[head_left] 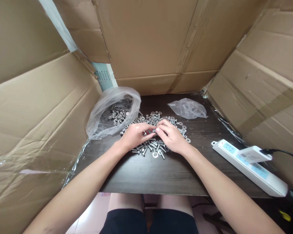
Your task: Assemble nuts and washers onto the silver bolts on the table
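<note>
My left hand (134, 135) and my right hand (170, 136) meet fingertip to fingertip over a pile of silver bolts, nuts and washers (153, 147) on the dark wooden table (146, 175). Both hands are closed in a pinch on one small metal fastener (153, 131) held between them; its exact kind is too small to tell. More loose washers and nuts (158, 116) lie just beyond the fingers.
An open clear plastic bag (112, 112) with more hardware lies at the back left. A crumpled smaller bag (188, 109) lies at the back right. A white power strip (251, 166) with a plugged adapter sits at the right edge. Cardboard walls (161, 42) enclose the table.
</note>
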Motion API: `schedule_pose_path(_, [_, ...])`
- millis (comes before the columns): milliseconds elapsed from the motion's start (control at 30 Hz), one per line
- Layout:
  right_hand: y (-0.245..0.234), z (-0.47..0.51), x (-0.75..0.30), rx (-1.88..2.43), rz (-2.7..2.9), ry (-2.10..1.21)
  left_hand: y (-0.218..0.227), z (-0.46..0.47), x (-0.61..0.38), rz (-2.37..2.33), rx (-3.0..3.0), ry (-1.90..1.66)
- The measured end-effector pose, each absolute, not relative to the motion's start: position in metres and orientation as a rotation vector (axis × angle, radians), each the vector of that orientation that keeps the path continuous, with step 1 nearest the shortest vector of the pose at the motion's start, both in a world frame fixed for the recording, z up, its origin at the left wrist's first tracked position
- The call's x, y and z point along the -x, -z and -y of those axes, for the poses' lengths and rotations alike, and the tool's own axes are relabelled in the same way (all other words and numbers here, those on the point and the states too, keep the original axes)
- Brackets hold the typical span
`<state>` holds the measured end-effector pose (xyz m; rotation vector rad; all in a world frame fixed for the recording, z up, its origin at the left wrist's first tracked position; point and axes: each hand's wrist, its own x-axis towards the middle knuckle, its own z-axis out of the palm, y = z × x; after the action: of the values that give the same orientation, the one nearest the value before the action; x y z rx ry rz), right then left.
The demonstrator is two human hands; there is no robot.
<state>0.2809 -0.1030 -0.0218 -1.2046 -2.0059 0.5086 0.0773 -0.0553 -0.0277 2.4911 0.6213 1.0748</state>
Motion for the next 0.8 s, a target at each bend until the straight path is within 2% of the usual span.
schedule_pose_path(533, [0.0244, 0.1000, -0.2804, 1.198, 2.002, -0.478, 0.0266, 0.0559, -0.0788, -0.594, -2.420, -1.144])
schedule_pose_path(800, [0.0252, 0.0987, -0.2801, 1.181, 1.962, -0.489, 0.0253, 0.0568, -0.0786, -0.595, -2.335, -1.059])
